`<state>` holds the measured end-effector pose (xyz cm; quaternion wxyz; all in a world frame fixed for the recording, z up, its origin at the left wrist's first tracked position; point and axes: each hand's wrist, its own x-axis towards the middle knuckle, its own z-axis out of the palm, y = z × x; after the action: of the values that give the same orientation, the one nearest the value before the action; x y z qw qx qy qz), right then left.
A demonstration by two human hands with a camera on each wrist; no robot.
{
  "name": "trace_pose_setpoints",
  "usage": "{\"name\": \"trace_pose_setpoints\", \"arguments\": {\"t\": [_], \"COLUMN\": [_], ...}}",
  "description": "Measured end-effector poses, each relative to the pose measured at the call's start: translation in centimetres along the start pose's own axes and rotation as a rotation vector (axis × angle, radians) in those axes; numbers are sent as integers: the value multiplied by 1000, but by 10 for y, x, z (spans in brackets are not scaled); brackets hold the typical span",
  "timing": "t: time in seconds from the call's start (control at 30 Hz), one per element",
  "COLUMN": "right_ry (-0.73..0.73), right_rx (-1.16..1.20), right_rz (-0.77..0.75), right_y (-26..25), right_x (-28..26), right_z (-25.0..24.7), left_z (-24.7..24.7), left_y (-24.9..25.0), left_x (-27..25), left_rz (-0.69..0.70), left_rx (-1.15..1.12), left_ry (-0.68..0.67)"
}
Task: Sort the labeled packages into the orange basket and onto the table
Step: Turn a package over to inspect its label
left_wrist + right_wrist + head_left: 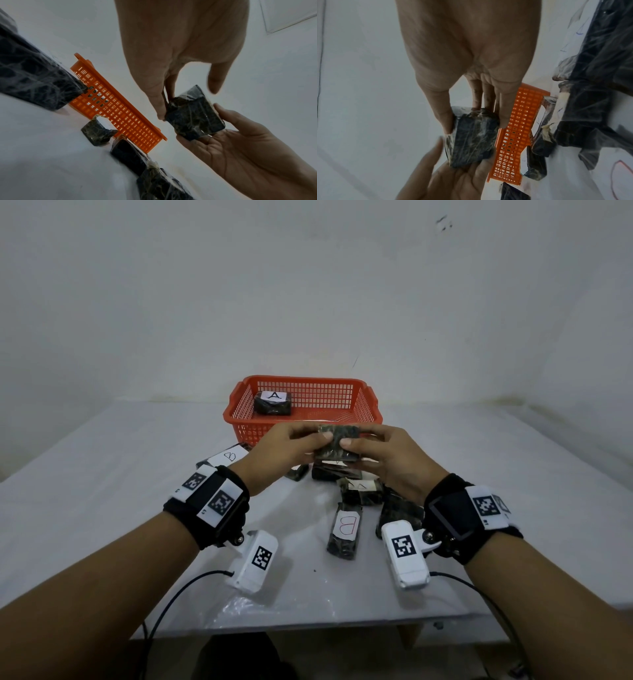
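Both hands hold one dark wrapped package (337, 442) up in the air, in front of the orange basket (301, 409). My left hand (294, 445) pinches its left end, my right hand (378, 453) its right end. The package's label does not show. In the left wrist view the package (194, 117) sits between my left fingers and the right palm; in the right wrist view the same package (474, 139) is gripped by thumb and fingers. A package marked A (273, 402) lies in the basket. Packages marked B (345, 529) (226, 458) lie on the table.
Several more dark packages (363, 491) lie heaped on the white table (102, 474) under and behind my hands. The basket stands against the white wall at the table's far side. Cables run from the wrist cameras over the near table edge (308, 626).
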<state>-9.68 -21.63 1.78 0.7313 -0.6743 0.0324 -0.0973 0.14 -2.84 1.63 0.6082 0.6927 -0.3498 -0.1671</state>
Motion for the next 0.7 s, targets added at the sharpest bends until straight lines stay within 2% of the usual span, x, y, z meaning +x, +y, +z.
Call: {"name": "trace_pose_setpoints", "arguments": {"t": [0.13, 0.37, 0.5, 0.7], "right_ry": [-17, 20, -60, -7], "right_rx": [-11, -39, -11, -46], "right_rz": [20, -27, 14, 9], "right_y": [0, -1, 0, 2], "right_x": [2, 2, 0, 2], "right_z": [1, -1, 1, 0], "left_z": [-2, -2, -4, -4], "left_y": [-2, -4, -4, -5], "left_x": [3, 2, 0, 0], "left_rz": [20, -16, -8, -27], "left_rx": [14, -72, -31, -85], "left_ry": [67, 5, 33, -13]}}
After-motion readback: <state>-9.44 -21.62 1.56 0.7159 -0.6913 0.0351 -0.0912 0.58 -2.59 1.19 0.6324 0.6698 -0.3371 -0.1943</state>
